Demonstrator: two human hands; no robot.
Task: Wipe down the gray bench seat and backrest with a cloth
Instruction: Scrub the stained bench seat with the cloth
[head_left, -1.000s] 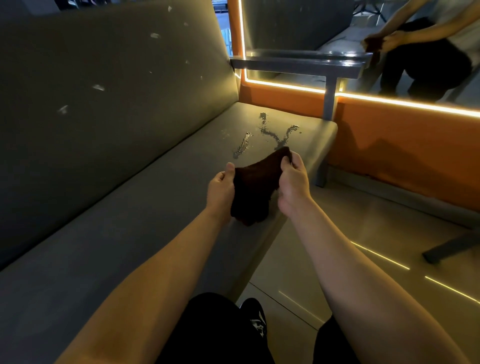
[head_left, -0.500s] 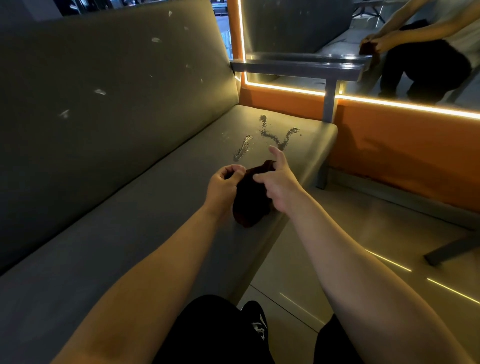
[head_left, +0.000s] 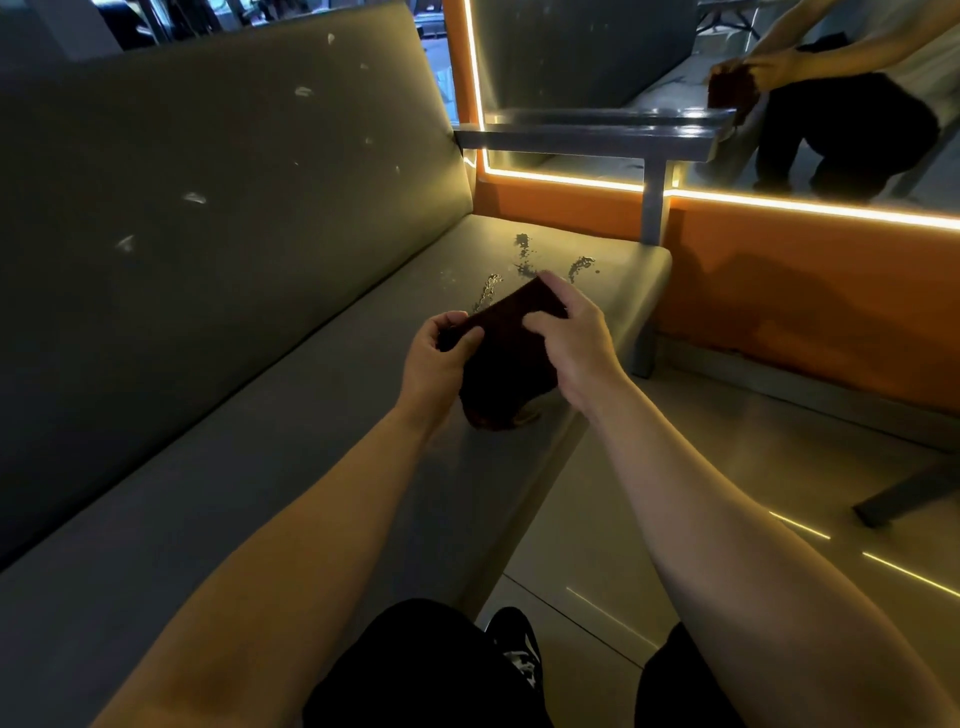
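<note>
Gray surface (head_left: 234, 493), far end: wet streaks (head_left: 522, 254); backrest (head_left: 311, 234): white flecks (head_left: 195, 197). Your left hand (head_left: 434, 364) and right hand (head_left: 576, 343) grip the dark cloth (head_left: 506, 364), fingers (head_left: 543, 319) curled, near the front edge. Wiping seemingly unstarted.

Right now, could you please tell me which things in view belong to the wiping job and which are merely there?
Job:
cloth, gripped by left hand and right hand
seat, with wet streaks
backrest, with white marks

Merely there:
armrest
mirror
light strip
shoe
</note>
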